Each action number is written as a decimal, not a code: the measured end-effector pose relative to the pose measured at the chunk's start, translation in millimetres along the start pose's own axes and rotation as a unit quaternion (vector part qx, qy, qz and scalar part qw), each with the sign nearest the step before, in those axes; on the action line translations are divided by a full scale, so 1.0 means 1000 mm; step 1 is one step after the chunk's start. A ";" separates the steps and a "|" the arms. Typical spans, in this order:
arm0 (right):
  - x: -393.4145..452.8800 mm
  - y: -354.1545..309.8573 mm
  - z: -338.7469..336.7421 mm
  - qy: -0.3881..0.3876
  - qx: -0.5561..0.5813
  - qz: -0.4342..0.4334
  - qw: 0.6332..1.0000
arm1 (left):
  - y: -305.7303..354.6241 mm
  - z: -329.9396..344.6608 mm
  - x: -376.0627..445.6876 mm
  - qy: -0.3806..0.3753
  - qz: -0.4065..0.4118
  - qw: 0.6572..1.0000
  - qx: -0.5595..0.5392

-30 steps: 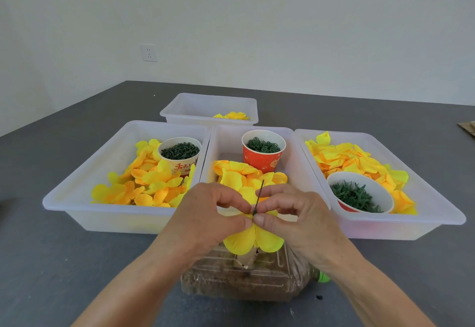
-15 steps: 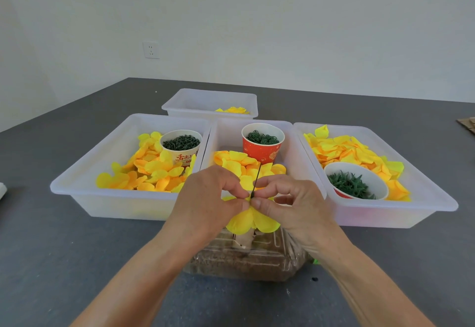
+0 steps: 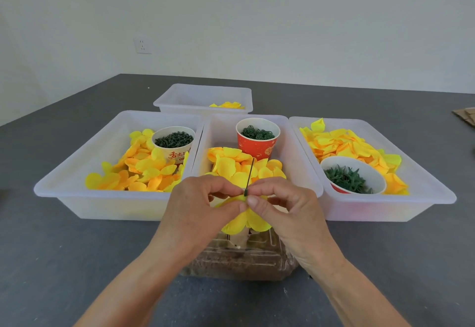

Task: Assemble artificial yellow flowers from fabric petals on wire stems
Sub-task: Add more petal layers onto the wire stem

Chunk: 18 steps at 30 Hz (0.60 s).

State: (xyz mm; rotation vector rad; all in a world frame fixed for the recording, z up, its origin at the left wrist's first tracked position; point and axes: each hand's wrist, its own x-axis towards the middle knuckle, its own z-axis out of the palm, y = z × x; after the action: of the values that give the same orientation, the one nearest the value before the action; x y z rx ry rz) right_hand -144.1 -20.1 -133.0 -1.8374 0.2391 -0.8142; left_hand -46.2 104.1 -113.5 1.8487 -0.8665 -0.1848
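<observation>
A thin dark wire stem (image 3: 249, 175) stands upright between my hands, its tip rising over the middle tray. Yellow fabric petals (image 3: 246, 221) are threaded on it and hang below my fingers. My left hand (image 3: 198, 213) pinches the petals at the stem from the left. My right hand (image 3: 282, 211) pinches the stem and a small green piece on it from the right. The fingertips of both hands meet at the stem. The stem's lower part is hidden behind the petals and hands.
Three white trays stand ahead: left tray (image 3: 77, 198), middle tray (image 3: 303, 146), right tray (image 3: 424, 198), each holding loose yellow petals and a cup of green parts. A fourth tray (image 3: 180, 95) sits behind. A clear plastic container (image 3: 244, 265) lies under my hands on the grey table.
The view has tilted so trays and hands sit a little higher in frame. Both hands stay pinched at the stem, and more of the wire now shows above my fingers.
</observation>
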 end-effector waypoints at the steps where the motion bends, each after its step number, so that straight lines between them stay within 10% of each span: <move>1: 0.000 0.000 0.001 0.001 -0.003 -0.005 1.000 | 0.000 0.000 0.000 0.000 -0.002 1.000 -0.002; 18: 0.004 -0.002 0.001 -0.015 -0.003 0.031 0.999 | -0.001 0.002 -0.001 -0.003 -0.033 0.992 -0.120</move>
State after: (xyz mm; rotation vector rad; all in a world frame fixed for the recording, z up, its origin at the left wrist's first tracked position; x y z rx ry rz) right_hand -141.2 -20.7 -129.7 -1.8367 0.2781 -0.7434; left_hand -47.8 103.4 -115.3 1.6535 -0.7537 -0.3226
